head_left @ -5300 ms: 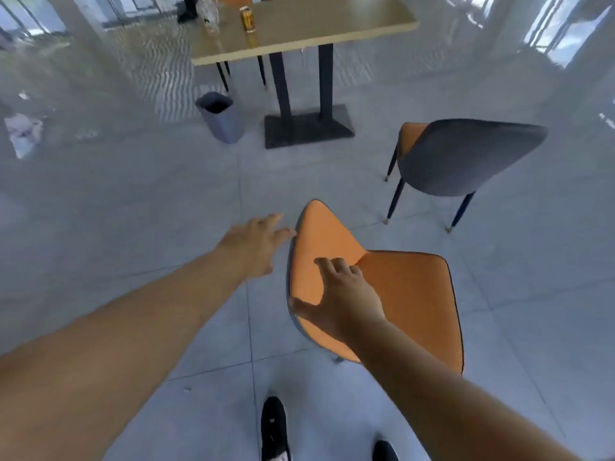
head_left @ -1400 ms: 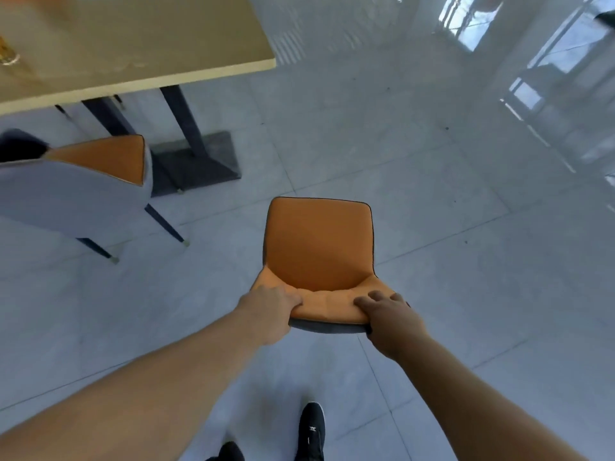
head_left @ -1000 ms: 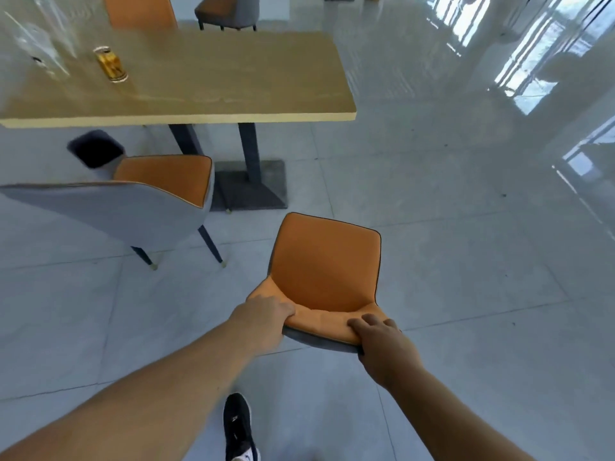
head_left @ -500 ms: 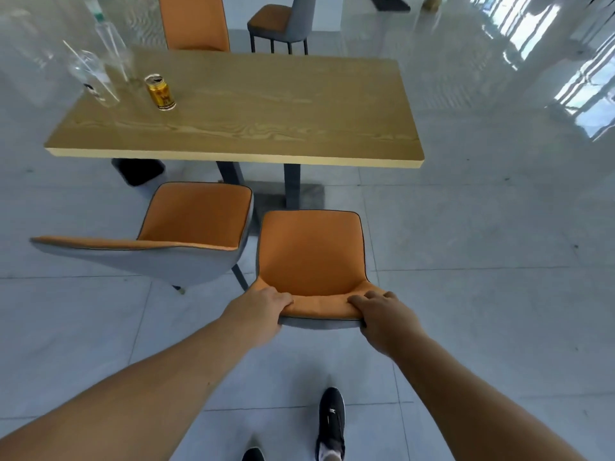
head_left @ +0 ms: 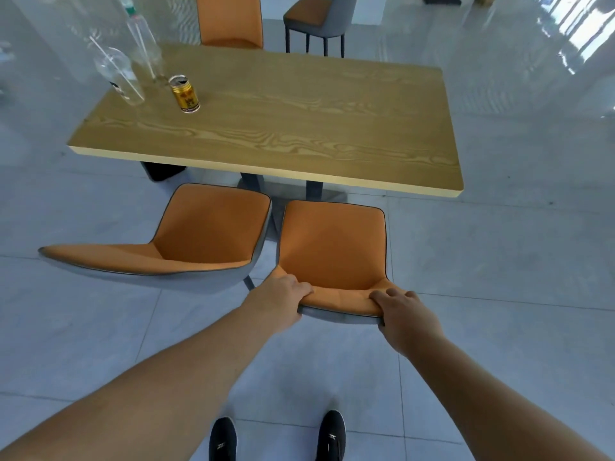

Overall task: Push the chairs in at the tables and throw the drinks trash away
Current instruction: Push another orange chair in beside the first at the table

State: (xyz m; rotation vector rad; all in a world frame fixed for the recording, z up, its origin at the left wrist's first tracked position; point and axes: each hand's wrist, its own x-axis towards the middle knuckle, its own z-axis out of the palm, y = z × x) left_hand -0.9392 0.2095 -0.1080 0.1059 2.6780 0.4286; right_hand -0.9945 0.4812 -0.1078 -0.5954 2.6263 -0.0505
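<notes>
Chair (head_left: pixel 332 251) — both hands gripping backrest — faces table (head_left: pixel 299 128).

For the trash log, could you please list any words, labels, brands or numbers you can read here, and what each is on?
Nothing can be read.
Gold can: dark print on its label, too blurred to read.
Clear plastic cup: small dark mark, too small to read.
Clear bottle: no label text visible.
Black shoes: small white logo, not legible.
</notes>
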